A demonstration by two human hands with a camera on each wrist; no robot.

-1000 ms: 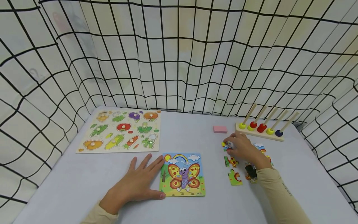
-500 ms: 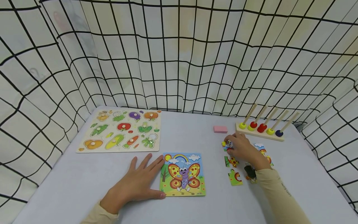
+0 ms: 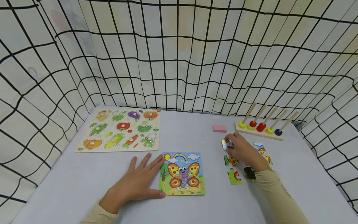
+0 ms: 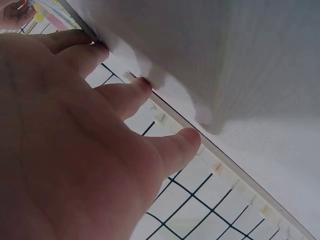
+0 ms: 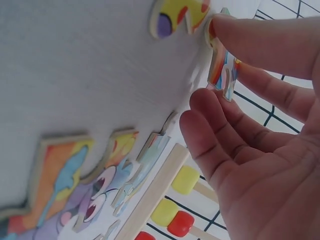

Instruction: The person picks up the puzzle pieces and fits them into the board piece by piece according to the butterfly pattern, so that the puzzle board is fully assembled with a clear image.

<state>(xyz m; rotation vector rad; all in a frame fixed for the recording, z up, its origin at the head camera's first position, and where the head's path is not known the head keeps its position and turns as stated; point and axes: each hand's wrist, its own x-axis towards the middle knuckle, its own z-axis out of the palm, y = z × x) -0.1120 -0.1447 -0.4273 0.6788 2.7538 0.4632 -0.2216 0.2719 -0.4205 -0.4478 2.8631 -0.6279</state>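
A square butterfly picture puzzle [image 3: 183, 175] lies on the white table in the head view. Along its left edge my left hand [image 3: 137, 180] rests with fingers spread, fingertips and thumb touching the board's side. Farther right, my right hand [image 3: 246, 152] pinches a small jigsaw piece [image 5: 223, 70] between thumb and fingers; the right wrist view shows it standing on edge. Just below that hand lie a piece with red dots on yellow [image 3: 232, 161] and a green piece [image 3: 235, 176]. More pieces [image 3: 263, 151] lie partly hidden beyond the right wrist.
A vegetable peg board [image 3: 127, 132] lies at the back left. A pink block [image 3: 219, 128] sits at the back, beside a wooden bead-peg rack [image 3: 260, 132] at the back right. Black netting [image 3: 179, 62] over pale walls encloses the table's far sides.
The jigsaw piece in my right hand has tilted, its visible corner turning toward the light. My left hand and the butterfly puzzle have stayed in place.
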